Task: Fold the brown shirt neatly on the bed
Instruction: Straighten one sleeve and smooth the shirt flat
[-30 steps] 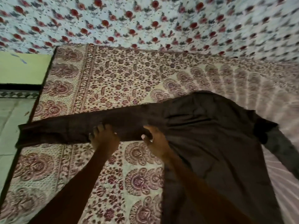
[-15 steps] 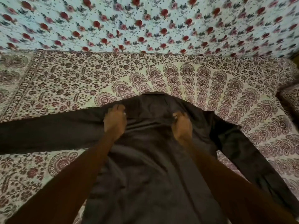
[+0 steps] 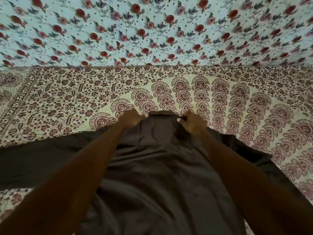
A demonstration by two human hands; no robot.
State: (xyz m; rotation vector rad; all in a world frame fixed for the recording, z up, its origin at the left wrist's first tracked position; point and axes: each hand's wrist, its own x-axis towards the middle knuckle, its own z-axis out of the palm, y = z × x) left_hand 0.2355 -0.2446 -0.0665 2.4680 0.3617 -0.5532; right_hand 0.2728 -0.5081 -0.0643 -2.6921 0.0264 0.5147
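Trouble first: brown shirt (image 3: pixel 157 180) spread face-down-looking across bed cover (image 3: pixel 67 102), body running from the collar end far out toward the near edge, one sleeve flung wide to the left, the other trailing off to the right and down. Soft, slippery-looking cloth, already rippled through the middle, so any uneven tug at the top likely to drag those wrinkles deeper and skew the whole panel. Could also lose square if one side gets pulled further than the other, leaving shoulders crooked before any fold begins. Right sleeve partly bunched near the shoulder, apt to get trapped underneath if folded over without straightening. Now the reach: both arms stretched long and nearly straight, converging on the far end of the garment. Left hand (image 3: pixel 131 118) curled down, fingers closed, pinching the cloth at the left of the collar. Right hand (image 3: pixel 193 123) mirrored just across, knuckles up, fingers closed on the collar's right side, thumb tucked inward. Narrow span of collar showing between the two grips, hands near but apart. Floral wall cloth (image 3: pixel 152 31) hanging behind, well clear.
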